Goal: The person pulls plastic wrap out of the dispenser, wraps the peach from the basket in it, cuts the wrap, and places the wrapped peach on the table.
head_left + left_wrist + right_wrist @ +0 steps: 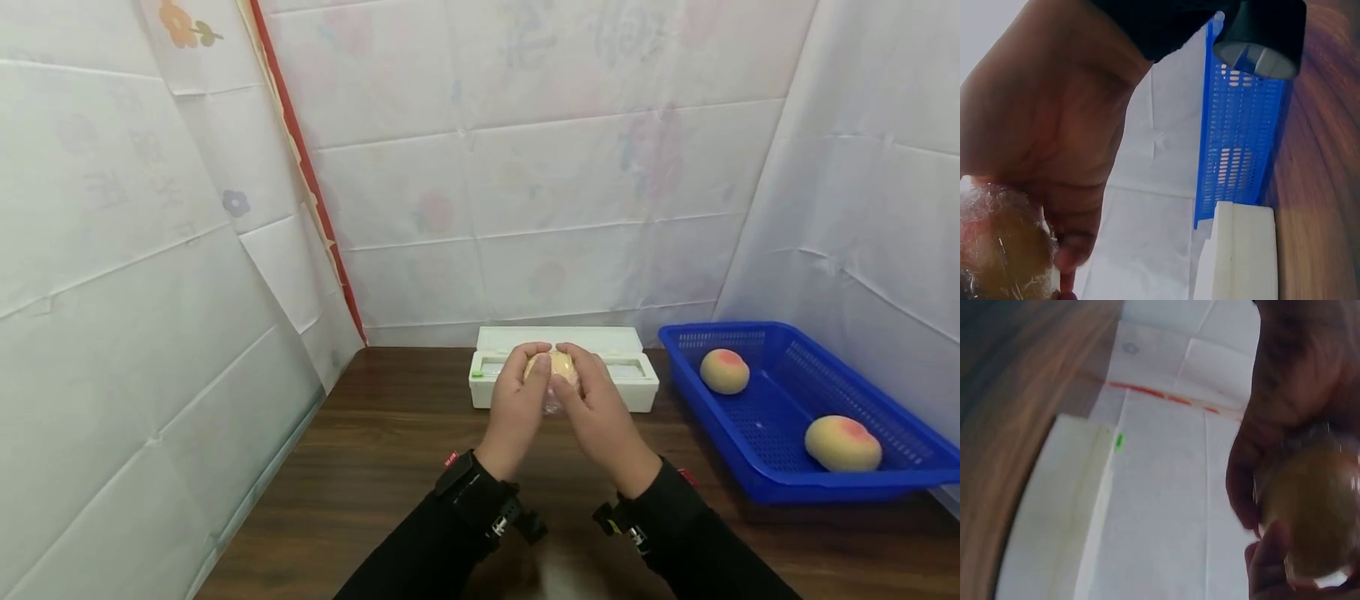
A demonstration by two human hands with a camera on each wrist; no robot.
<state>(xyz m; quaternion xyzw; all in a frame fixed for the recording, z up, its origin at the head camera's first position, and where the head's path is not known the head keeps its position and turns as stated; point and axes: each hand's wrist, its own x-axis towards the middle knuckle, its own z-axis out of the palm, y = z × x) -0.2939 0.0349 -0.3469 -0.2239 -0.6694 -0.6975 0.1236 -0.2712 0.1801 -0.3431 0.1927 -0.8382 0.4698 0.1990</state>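
A yellow-pink peach (564, 367) wrapped in clear cling film is held up between both hands in the head view. My left hand (516, 408) grips its left side, and my right hand (604, 417) grips its right side, thumbs toward me. Crinkled film covers the peach (1004, 247) in the left wrist view. In the right wrist view, fingers curl round the peach (1313, 509), which is dark and partly blurred. Just behind the hands stands a white cling film dispenser (640, 394) with its lid raised; the hands hide its middle.
At the right, a blue plastic basket (780, 400) holds two more peaches, one toward the back (724, 372) and one nearer the front (843, 443). White sheeting (555, 183) hangs behind and on both sides of the dark wooden table (360, 500).
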